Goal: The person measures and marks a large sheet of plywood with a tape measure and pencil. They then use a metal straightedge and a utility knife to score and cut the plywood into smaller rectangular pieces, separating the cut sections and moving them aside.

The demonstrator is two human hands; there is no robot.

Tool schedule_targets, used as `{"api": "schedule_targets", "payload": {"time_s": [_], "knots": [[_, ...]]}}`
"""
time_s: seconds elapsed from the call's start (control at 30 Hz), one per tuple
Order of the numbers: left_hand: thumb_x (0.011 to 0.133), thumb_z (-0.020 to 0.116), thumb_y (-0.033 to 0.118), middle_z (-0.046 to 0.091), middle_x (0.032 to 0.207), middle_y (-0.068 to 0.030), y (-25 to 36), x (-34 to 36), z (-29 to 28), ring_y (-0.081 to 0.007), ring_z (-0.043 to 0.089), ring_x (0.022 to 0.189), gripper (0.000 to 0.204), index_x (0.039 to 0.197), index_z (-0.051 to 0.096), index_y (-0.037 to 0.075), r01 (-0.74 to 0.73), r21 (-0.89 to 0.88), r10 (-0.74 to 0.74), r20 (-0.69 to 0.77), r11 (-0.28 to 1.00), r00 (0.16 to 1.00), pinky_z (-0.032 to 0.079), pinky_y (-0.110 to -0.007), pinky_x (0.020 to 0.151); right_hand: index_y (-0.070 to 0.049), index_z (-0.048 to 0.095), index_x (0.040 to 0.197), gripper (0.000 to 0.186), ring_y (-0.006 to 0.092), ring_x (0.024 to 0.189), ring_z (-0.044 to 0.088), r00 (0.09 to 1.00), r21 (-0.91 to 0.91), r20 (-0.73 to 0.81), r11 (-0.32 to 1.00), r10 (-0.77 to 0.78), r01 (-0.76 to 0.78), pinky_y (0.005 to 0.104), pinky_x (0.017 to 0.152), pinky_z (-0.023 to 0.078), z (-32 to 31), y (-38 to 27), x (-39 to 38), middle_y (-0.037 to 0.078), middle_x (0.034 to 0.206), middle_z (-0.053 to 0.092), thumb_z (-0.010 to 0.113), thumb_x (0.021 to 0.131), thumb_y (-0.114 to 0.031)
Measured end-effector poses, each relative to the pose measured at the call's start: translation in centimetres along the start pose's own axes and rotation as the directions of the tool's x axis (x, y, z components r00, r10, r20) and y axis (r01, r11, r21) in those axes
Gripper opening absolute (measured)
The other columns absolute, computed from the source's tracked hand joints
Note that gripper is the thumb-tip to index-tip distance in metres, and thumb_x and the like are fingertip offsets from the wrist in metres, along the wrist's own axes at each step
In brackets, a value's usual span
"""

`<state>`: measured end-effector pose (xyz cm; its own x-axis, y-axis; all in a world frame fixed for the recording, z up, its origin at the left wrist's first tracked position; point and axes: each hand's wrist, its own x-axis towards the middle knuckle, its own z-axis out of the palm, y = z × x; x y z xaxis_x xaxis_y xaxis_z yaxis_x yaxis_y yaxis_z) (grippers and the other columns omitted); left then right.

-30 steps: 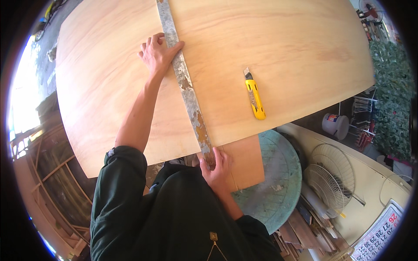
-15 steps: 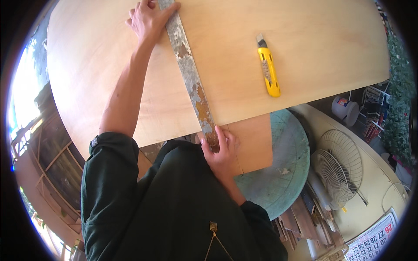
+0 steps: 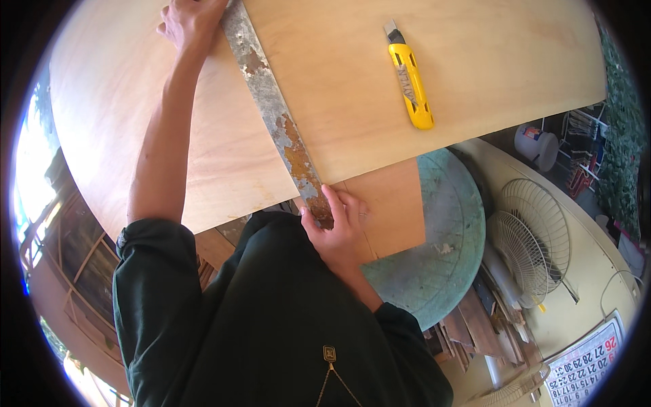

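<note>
A long, worn metal straightedge point(image 3: 266, 95) with rust-brown patches lies slantwise across a large pale plywood sheet point(image 3: 352, 88). Its near end sticks out past the sheet's near edge. There my right hand point(image 3: 340, 227) grips it, thumb on one side and fingers on the other. At the far end my left hand point(image 3: 192, 24) is on the straightedge, its fingers partly cut off by the picture's upper edge. To the right of the straightedge, a yellow utility knife point(image 3: 411, 85) rests on the plywood with its blade out, touched by neither hand.
Under the near edge, a smaller wood panel point(image 3: 397, 210) lies on a round greenish tabletop point(image 3: 451, 230). On the right are a wire-caged fan point(image 3: 529, 237), a white bucket point(image 3: 536, 146) and a calendar point(image 3: 586, 366). Wood scraps point(image 3: 478, 329) are stacked below the round top.
The view has shifted, so the sheet, knife and straightedge appear slightly higher and further left. Both hands stay at the straightedge's ends; the left is now more cut off by the upper edge.
</note>
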<state>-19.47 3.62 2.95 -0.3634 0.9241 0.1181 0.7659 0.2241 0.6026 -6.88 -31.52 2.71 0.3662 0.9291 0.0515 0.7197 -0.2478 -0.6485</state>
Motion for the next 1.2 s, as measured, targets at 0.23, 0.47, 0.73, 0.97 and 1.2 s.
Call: {"api": "schedule_targets", "payload": {"time_s": [0.23, 0.47, 0.73, 0.97, 1.2], "knots": [[0.059, 0.08, 0.038, 0.058, 0.103, -0.0138, 0.3, -0.4, 0.1, -0.0277, 0.053, 0.098, 0.061, 0.109, 0.063, 0.007, -0.008, -0.008, 0.008, 0.013, 1.0, 1.0, 0.044, -0.039, 0.085, -0.01, 0.064, 0.11, 0.046, 0.0217, 0.083, 0.053, 1.0, -0.001, -0.008, 1.0, -0.002, 0.002, 0.0382, 0.073, 0.036, 0.1, 0.0, 0.1, 0.003, 0.094, 0.06, 0.074, 0.069, -0.026], [0.057, 0.077, 0.058, 0.064, 0.109, -0.0063, -3.2, 1.8, 1.1, -0.022, 0.05, 0.113, 0.075, 0.115, 0.063, 0.013, -0.1, 0.177, 0.086, 0.084, 0.979, 0.993, 0.027, -0.039, 0.101, -0.004, 0.063, 0.109, 0.049, 0.0282, 0.088, 0.053, 0.997, 0.088, 0.076, 0.996, -0.005, -0.002, 0.0397, 0.078, 0.042, -0.7, -0.2, 0.4, 0.011, 0.097, 0.057, 0.079, 0.064, -0.015], [0.056, 0.076, 0.053, 0.058, 0.094, -0.0031, -1.0, 0.5, 0.3, -0.0205, 0.046, 0.097, 0.072, 0.11, 0.062, 0.008, -0.057, 0.08, 0.052, 0.07, 0.995, 0.996, 0.029, -0.036, 0.092, -0.004, 0.063, 0.109, 0.048, 0.0278, 0.087, 0.052, 0.998, 0.036, 0.061, 0.999, 0.001, -0.003, 0.0393, 0.076, 0.043, -1.0, -0.6, 0.4, 0.01, 0.096, 0.057, 0.079, 0.065, -0.016], [0.056, 0.076, 0.053, 0.057, 0.094, -0.0028, -1.1, 0.6, 0.6, -0.02, 0.045, 0.097, 0.072, 0.111, 0.062, 0.008, -0.065, 0.08, 0.059, 0.074, 0.995, 0.996, 0.029, -0.036, 0.091, -0.004, 0.064, 0.108, 0.048, 0.0272, 0.087, 0.051, 0.999, 0.02, 0.051, 1.0, -0.001, 0.0, 0.0391, 0.077, 0.042, -0.8, -0.5, 0.5, 0.009, 0.096, 0.056, 0.08, 0.064, -0.018], [0.056, 0.076, 0.053, 0.056, 0.092, -0.0022, -1.2, 0.7, 0.5, -0.0201, 0.045, 0.096, 0.072, 0.111, 0.062, 0.009, -0.075, 0.097, 0.068, 0.073, 0.992, 0.995, 0.03, -0.035, 0.089, -0.004, 0.064, 0.107, 0.048, 0.0273, 0.087, 0.051, 0.998, 0.008, 0.059, 1.0, -0.011, 0.011, 0.039, 0.077, 0.041, -1.0, -0.5, 0.5, 0.009, 0.096, 0.057, 0.079, 0.064, -0.018]]}}
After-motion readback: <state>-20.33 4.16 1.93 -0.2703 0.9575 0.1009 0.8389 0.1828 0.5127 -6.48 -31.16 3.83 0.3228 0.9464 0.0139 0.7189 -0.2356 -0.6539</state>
